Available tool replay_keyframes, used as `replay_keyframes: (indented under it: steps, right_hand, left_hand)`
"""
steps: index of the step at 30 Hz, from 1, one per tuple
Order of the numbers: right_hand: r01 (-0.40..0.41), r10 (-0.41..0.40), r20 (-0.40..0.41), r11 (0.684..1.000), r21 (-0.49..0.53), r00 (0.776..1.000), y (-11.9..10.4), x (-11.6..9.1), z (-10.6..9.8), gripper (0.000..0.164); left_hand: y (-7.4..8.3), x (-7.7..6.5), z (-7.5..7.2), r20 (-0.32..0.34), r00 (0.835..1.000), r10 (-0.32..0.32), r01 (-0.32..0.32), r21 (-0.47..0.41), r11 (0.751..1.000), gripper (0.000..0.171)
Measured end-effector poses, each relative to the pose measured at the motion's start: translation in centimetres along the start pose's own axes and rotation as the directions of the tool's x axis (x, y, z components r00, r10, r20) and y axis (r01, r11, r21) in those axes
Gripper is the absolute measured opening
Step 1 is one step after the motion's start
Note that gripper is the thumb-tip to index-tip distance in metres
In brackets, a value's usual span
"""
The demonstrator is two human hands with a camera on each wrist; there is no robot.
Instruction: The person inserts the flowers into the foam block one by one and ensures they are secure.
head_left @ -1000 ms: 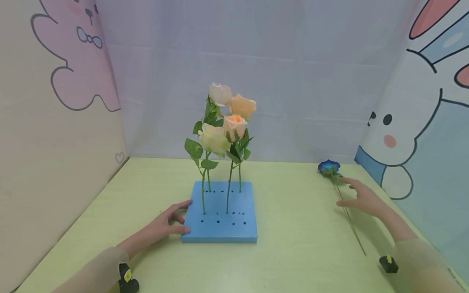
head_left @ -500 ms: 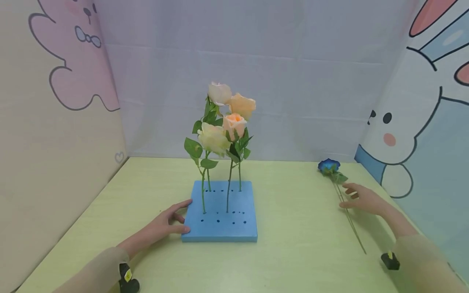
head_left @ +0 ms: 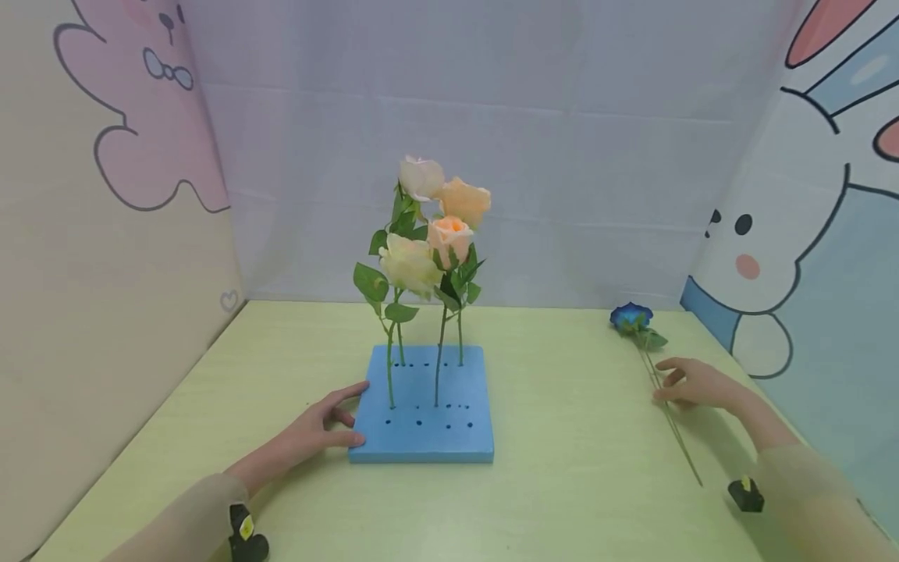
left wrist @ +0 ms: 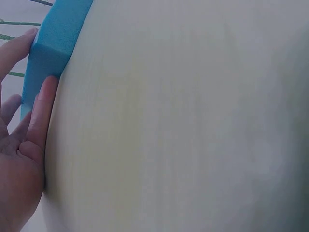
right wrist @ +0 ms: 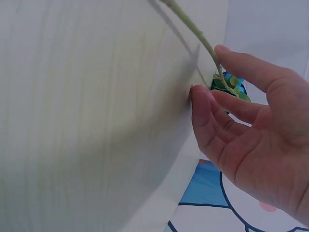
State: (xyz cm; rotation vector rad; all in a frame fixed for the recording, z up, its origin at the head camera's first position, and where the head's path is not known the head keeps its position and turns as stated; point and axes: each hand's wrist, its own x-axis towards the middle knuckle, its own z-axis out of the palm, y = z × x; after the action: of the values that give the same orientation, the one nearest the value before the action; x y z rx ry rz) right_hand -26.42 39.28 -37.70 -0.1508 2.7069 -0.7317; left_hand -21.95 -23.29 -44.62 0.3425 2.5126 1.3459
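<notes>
A blue foam block [head_left: 435, 439] with rows of holes stands on the table. My left hand [head_left: 309, 428] rests against its left edge, fingers spread and fairly straight, thumb at the near corner. In the left wrist view, two fingertips touch the block's side [left wrist: 55, 48]. Several pale roses stand upright in the holes, among them a cream rose [head_left: 409, 265] and a peach rose [head_left: 450, 238]. A blue rose [head_left: 630, 315] lies at the right. My right hand [head_left: 702, 384] is at its stem [right wrist: 195, 31], thumb touching it, the other fingers loosely bent, a gap between them.
The pale table [head_left: 562, 437] stretches between the block and the blue rose. A white curtain [head_left: 597, 156] hangs behind. Walls with cartoon figures flank both sides, a rabbit [head_left: 765, 234] on the right. Dark wrist cameras sit at both sleeves.
My right hand has drawn back from beneath the blue rose's bloom to farther down its stem, its fingers bending inward. The rose's leaf now shows uncovered. The left hand and block have stayed put.
</notes>
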Motion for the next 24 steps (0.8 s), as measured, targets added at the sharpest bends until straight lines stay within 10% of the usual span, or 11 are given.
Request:
replay_keyframes:
  steps: [13,24]
  right_hand:
    - [-0.049,0.043,0.064,0.993,0.111,0.997,0.2,0.0,0.1,0.075]
    - [0.026,-0.073,0.126,0.94,0.34,0.989,1.6,-0.4,0.8,0.076]
  left_hand:
    - [-0.2,0.1,0.0,0.006,1.0,0.004,-0.004,0.004,1.0,0.086]
    - [-0.2,0.1,0.0,0.004,1.0,0.003,-0.003,0.002,1.0,0.086]
